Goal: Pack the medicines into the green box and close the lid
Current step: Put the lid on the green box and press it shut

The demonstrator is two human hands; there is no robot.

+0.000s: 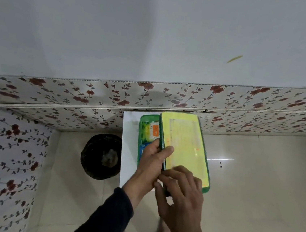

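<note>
The green box (139, 148) lies on a small white table (128, 151), with medicine packets (151, 132) showing through its uncovered left part. Its green-rimmed, yellow-faced lid (186, 147) sits tilted over the right part of the box, leaving a strip uncovered. My left hand (152, 165) grips the lid's left edge, thumb on top. My right hand (181, 194) holds the lid's near corner, fingers resting on its face.
A dark round bin (100, 156) with rubbish stands on the floor left of the table. Floral-patterned wall panels (56, 96) run behind and to the left. Pale floor tiles (254, 183) spread out to the right.
</note>
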